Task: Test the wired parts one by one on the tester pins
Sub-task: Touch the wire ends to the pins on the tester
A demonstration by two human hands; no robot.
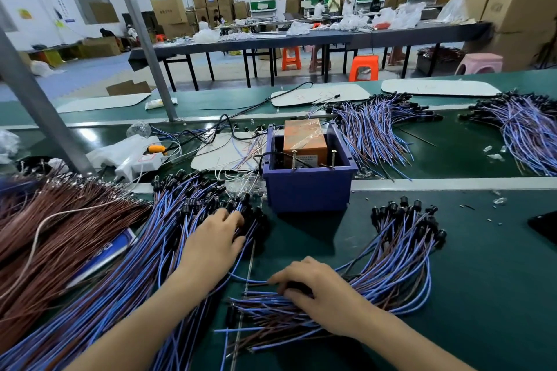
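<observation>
The tester is a purple box [307,186] with an orange unit inside and two upright pins [333,158] at its near rim, straight ahead on the green bench. Left of it lies a big pile of blue-and-brown wired parts [126,265] with black sockets. My left hand [215,238] reaches into the socket end of that pile, fingers curled among the black sockets. A smaller bundle of wired parts [398,253] lies to the right. My right hand [316,289] rests on its bare wire ends, fingers bent over the wires.
A heap of brown wires [60,226] fills the near left. More blue wire bundles [376,126] lie behind the tester on the far belt. A white power strip [141,159] and cables sit at left. A slanted metal post [36,111] crosses the left.
</observation>
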